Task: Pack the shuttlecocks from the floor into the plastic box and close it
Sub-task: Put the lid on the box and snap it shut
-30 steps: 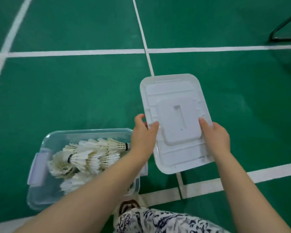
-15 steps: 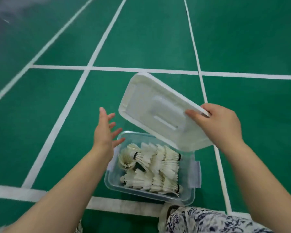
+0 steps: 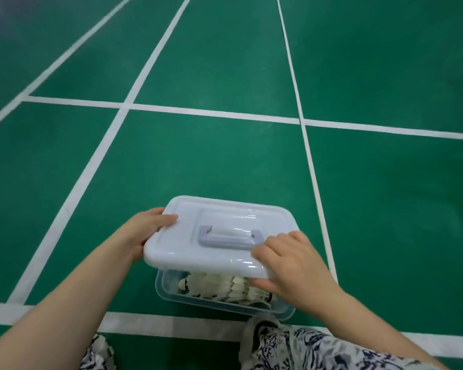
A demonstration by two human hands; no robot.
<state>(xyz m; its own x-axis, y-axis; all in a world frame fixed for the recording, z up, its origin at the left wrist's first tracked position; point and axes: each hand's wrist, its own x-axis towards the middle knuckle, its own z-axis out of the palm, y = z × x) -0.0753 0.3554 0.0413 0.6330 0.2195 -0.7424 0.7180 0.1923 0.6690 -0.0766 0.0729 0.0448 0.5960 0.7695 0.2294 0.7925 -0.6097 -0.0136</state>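
Left hand (image 3: 147,231) and right hand (image 3: 292,265): each grip is pinching an end of the lid (image 3: 219,236), which is hovering askew over the plastic box (image 3: 225,305) of shuttlecocks (image 3: 219,288). Risk: the lid is coming down off-line, likely missing the rim and crushing feathers. The box is sitting on green court floor (image 3: 198,161), white lines (image 3: 214,113) crossing.

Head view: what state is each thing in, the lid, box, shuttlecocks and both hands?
Lid: handle up, held over the box, not pressed shut.
Box: on the floor, near side uncovered.
Shuttlecocks: lying inside the box.
Left hand: grips the lid's left edge.
Right hand: grips the lid's near right corner.
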